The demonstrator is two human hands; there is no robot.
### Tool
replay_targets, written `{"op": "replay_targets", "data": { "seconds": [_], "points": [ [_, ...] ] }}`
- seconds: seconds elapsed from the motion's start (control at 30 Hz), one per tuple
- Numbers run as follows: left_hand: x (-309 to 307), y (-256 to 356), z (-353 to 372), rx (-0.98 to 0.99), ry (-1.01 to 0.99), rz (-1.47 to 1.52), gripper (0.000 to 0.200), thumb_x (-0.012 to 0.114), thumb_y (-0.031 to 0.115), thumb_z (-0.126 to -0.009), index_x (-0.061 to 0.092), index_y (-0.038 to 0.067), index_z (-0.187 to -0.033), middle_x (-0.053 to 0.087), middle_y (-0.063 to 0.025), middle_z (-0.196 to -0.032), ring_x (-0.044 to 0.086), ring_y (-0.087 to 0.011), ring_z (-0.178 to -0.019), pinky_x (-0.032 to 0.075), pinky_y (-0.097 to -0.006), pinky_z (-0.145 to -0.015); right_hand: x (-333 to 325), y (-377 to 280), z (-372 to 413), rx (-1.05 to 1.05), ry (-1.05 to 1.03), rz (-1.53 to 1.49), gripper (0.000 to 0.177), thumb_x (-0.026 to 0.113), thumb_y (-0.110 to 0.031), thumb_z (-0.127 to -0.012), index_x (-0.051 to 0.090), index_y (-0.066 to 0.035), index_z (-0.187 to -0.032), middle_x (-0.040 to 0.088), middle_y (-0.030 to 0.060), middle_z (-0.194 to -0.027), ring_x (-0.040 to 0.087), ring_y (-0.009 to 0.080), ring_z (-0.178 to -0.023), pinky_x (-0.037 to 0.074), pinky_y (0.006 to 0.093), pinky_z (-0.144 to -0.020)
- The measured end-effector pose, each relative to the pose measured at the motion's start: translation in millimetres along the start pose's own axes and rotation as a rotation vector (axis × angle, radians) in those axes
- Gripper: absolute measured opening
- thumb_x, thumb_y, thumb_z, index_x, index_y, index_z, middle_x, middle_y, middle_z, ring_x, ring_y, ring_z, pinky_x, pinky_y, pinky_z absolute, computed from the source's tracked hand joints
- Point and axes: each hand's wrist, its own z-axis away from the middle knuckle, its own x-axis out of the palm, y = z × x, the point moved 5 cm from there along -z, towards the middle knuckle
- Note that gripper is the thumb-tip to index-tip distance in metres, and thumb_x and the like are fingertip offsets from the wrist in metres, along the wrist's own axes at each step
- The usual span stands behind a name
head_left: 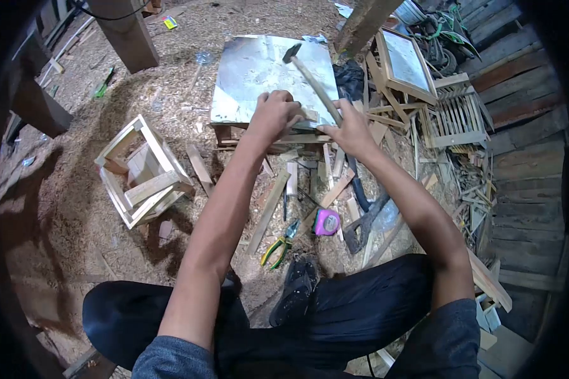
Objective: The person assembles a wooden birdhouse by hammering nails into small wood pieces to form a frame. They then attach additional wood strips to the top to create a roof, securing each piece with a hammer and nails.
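At the low table (240, 69), right fingers (344, 108) grip the hammer (310, 79) (left fingers (277, 98) curled), arms reaching forward

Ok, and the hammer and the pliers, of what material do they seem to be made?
The hammer: pale, matte handle, likely bare wood; dark head, probably steel.
The pliers: greyish, metallic-looking jaws, likely steel; bright yellow-and-green handles, perhaps plastic or rubber.
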Motion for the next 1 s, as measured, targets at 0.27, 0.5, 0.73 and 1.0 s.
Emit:
{"op": "replay_targets", "data": {
  "seconds": [0.27, 0.5, 0.73, 1.0],
  "points": [
    [-45.7, 3.9, 8.4, -0.016, -0.048, 0.055, 0.019, 0.073, 0.029, -0.084, 0.072, 0.013, -0.093, 0.062, -0.0087, -0.094, 0.061, -0.0298, -0.094, 0.047, -0.0438, -0.076, 30.6, -7.1, -4.5, -0.003, -0.059, -0.218, 0.040, 0.080, -0.019, -0.080, 0.058, -0.001, -0.108, 0.069, 0.0205, -0.097, 0.068, 0.0371, -0.092, 0.051, 0.0428, -0.079],
    [-91.5, 7.4, 14.3, -0.436, 0.218, 0.188, 0.048, 0.080, 0.039, -0.078, 0.067, -0.004, -0.095, 0.064, -0.0206, -0.089, 0.064, -0.0346, -0.083, 0.051, -0.0418, -0.074, 10.3, -41.6, -23.2, 0.091, 0.073, -0.485, 0.036, 0.080, -0.022, -0.083, 0.061, -0.001, -0.105, 0.069, 0.0138, -0.094, 0.066, 0.0231, -0.085, 0.051, 0.0354, -0.078],
    [-85.5, 33.6, 14.0, -0.711, 0.386, 1.039, 0.039, 0.074, 0.018, -0.088, 0.055, -0.002, -0.115, 0.061, -0.0130, -0.103, 0.060, -0.0184, -0.089, 0.051, -0.0344, -0.073, 1.7, -88.2, -45.0, 0.309, 0.083, -1.089, 0.028, 0.075, -0.014, -0.087, 0.056, 0.000, -0.102, 0.055, 0.0015, -0.065, 0.047, 0.0070, -0.044, 0.035, 0.0251, -0.037],
    [-193.1, 36.4, 15.5, -0.527, -0.057, 0.834, 0.035, 0.062, 0.025, -0.098, 0.061, 0.003, -0.125, 0.067, -0.0107, -0.112, 0.064, -0.0190, -0.105, 0.052, -0.0331, -0.090, -29.6, -92.3, -60.4, 0.351, -0.031, -1.275, 0.024, 0.073, -0.014, -0.090, 0.056, -0.001, -0.101, 0.045, -0.0030, -0.056, 0.038, 0.0046, -0.039, 0.028, 0.0238, -0.034]
  ]
}}
